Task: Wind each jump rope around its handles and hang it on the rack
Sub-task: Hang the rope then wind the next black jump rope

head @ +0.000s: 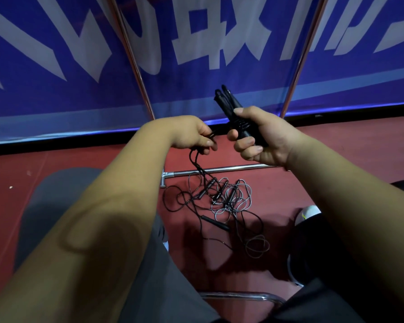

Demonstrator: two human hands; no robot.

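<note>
Blue banner (56, 94), dark red floor (313, 148), black and grey gear.
Banner has big white characters and a paler blue bottom strip; handles (229, 106) black; black rope (196, 164); grey rope (245, 194); rack bar (219, 170) silver; trousers (56, 194) grey.

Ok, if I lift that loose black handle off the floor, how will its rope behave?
Probably floppy: the thin black cord lies in slack loops, so it should trail limply. It may drag the grey rope along, since their loops cross. The handle looks round and smooth, so it could roll if nudged.
</note>
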